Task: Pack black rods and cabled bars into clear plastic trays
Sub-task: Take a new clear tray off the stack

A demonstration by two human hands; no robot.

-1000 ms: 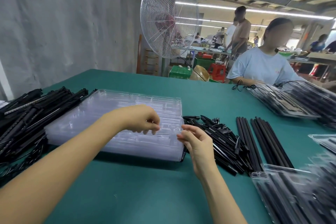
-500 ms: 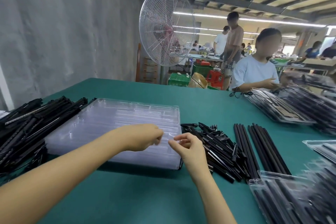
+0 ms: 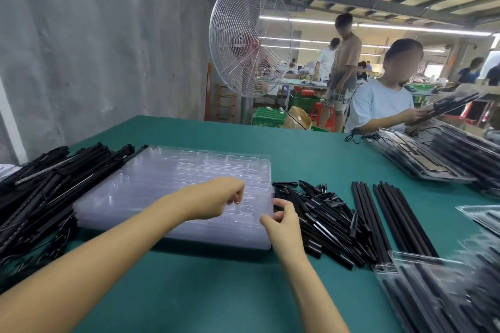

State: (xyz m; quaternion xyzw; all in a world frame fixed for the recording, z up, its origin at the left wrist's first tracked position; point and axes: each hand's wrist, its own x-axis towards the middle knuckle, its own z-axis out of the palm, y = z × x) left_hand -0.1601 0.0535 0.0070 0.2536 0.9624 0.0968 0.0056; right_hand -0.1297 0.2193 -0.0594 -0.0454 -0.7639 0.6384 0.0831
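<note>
A stack of clear plastic trays lies on the green table in front of me. My left hand sits over the stack's near right part, its fingers curled and pinching the top tray's surface. At the stack's near right corner my right hand pinches the tray edge. A heap of short black rods lies just right of the stack, with long black rods in two bundles beyond it. Black cabled bars are piled to the left.
Filled trays lie at the near right and more at the far right, where a seated person handles a tray. A large white fan stands behind the table. Other people stand in the background.
The view has tilted a little, so the stack appears lower in the picture. Both hands stayed at the stack's near right corner, fingering the top tray's edge.
</note>
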